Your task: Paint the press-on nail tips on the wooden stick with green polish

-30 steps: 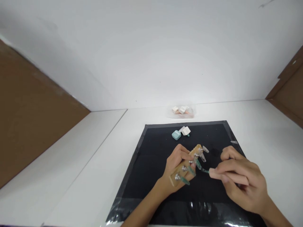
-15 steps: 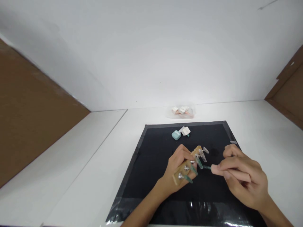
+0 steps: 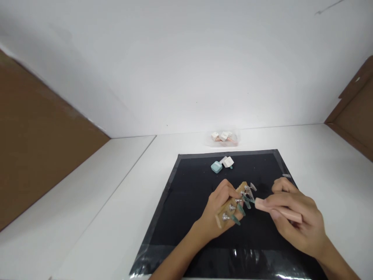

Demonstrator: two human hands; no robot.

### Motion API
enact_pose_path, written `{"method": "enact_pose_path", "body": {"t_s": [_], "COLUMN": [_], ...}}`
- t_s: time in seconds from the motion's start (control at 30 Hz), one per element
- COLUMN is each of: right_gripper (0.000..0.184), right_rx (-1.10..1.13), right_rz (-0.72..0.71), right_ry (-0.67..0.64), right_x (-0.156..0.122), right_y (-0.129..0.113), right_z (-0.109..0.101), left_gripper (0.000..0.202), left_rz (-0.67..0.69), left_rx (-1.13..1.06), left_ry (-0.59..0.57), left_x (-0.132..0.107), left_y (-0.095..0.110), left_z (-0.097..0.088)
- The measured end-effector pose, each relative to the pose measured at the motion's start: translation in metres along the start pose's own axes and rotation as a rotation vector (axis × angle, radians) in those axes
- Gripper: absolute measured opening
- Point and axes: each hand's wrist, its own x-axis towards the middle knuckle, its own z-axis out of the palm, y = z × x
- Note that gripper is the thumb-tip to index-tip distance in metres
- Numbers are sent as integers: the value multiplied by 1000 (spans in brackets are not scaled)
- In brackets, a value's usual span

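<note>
My left hand (image 3: pixel 214 208) is wrapped round a wooden nail tip stand (image 3: pixel 223 210), tilted above the black mat. Small metal pegs along the stand carry false nails; the nearer ones are green, such as this green nail (image 3: pixel 235 220), and the far ones look clear, like this clear nail (image 3: pixel 253 186). In my right hand (image 3: pixel 300 217) is a nail polish brush (image 3: pixel 276 210) with a pale pink handle, pinched between thumb and fingers. Its green-coated tip meets one of the middle nails; whether it presses on the surface I cannot tell.
On the black mat (image 3: pixel 192 175) lie a teal square bottle (image 3: pixel 216 167) and a white square piece (image 3: pixel 229 161). Behind the mat stands a clear tray (image 3: pixel 223 144) with white-capped pink items. A loose clear nail (image 3: pixel 286 175) lies at the mat's right edge.
My right hand has moved left, bringing the brush tip from just beside the nails onto a middle green one. The stand in my left hand has shifted very slightly.
</note>
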Motion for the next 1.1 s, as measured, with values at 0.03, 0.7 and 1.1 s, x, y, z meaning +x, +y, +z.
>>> {"method": "enact_pose_path", "body": {"t_s": [0.03,0.7,1.1], "right_gripper": [22,20,15], "right_rx": [-8,88,175], "right_rz": [1,99,203], "right_ry": [-14,7,35], "right_x": [0,-4,-9], "right_y": [0,2,5], "right_z": [1,-1,1], "left_gripper": [11,12,10], "left_rz": [5,-19,4], "left_rx": [10,-35,-9], "left_ry": [-1,10,78], "left_x": [0,-4,-3], "left_y": [0,0,6], "left_z": [0,3,3]}}
